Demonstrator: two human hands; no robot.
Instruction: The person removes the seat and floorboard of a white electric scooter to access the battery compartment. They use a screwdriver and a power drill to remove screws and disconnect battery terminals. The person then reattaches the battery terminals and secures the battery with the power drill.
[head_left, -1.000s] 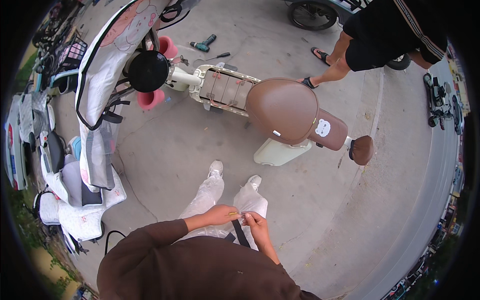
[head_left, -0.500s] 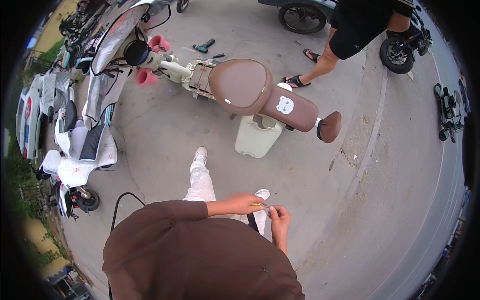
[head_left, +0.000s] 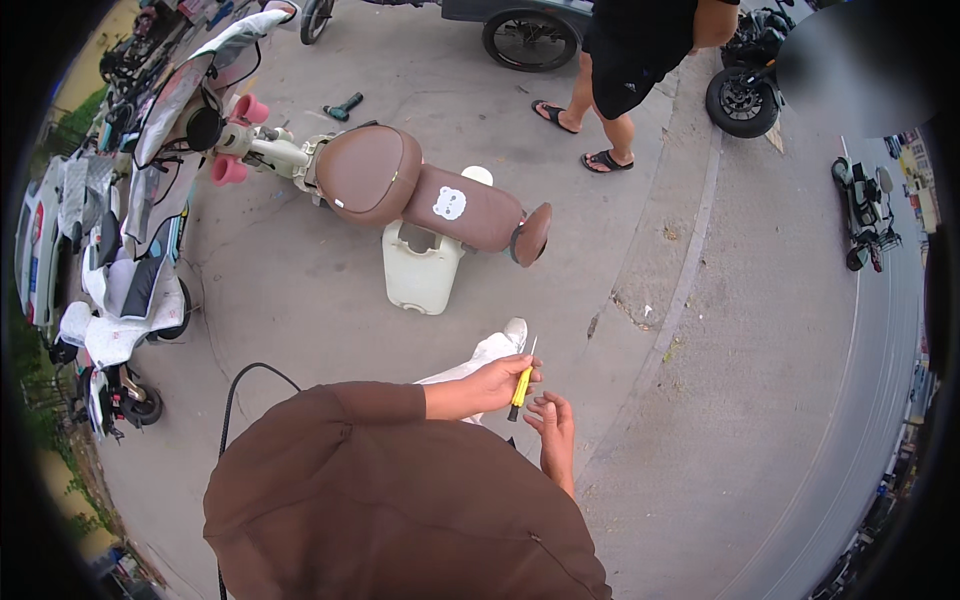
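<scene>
My left hand (head_left: pixel 497 382) is closed around a small screwdriver (head_left: pixel 522 388) with a yellow handle and a black end. Its thin metal shaft points up and away from me. Just right of the handle, my right hand (head_left: pixel 554 430) is held with its fingers loosely bent and apart, and nothing shows in it. Ahead on the left stands an electric scooter with a brown seat (head_left: pixel 370 172) and a brown rear seat (head_left: pixel 465 208) bearing a white bear-face sticker. A cream plastic panel with a cut-out (head_left: pixel 420 275) is beside the scooter, nearer to me.
A green-black power drill (head_left: pixel 344 106) lies on the pavement beyond the scooter. A person in black shorts (head_left: pixel 640 70) and sandals stands at the far side, near a cart wheel (head_left: pixel 530 42). Parked scooters (head_left: pixel 130 300) line the left; a motorcycle wheel (head_left: pixel 742 102) is far right.
My hands have moved apart, and the screwdriver now stands upright in my left hand. The view has shifted, so the scooter appears further left. The person has taken a step.
</scene>
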